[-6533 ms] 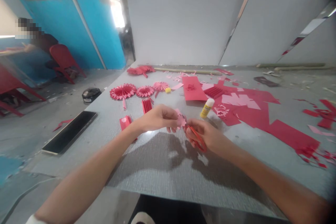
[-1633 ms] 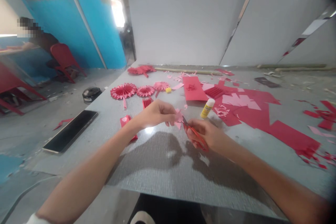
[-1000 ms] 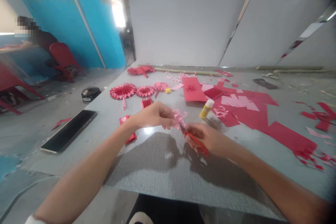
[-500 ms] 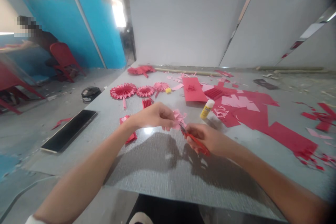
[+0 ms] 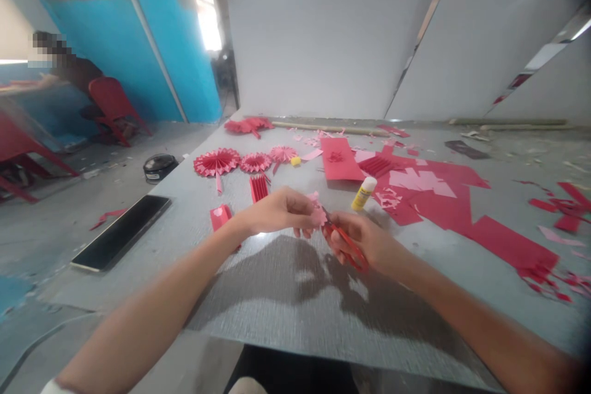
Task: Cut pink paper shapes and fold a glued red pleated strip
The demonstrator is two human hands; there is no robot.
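Note:
Pinched in my left hand (image 5: pixel 289 210) is a small piece of pink paper (image 5: pixel 318 212) with a jagged, cut edge. My right hand (image 5: pixel 362 237) grips red-handled scissors (image 5: pixel 349 245), whose blades meet the paper's right edge. Both hands are raised over the near part of the grey table, their shadows below. Behind my left wrist lie a pleated red paper (image 5: pixel 259 187) and a folded red paper (image 5: pixel 221 216), partly hidden by my arm. A yellow glue stick (image 5: pixel 364 193) stands uncapped beyond my right hand.
Pleated paper fans (image 5: pixel 217 162) lie at the table's left, near a yellow cap (image 5: pixel 295 161). Red paper sheets (image 5: pixel 443 191) and pink scraps spread over the right. A black phone (image 5: pixel 122 233) rests at the left edge. A person (image 5: pixel 78 74) sits at another table far left.
My left hand has turned slightly and moved a little down and right with the pink paper. The scissors stay close to the paper's edge. The folded red paper shows more.

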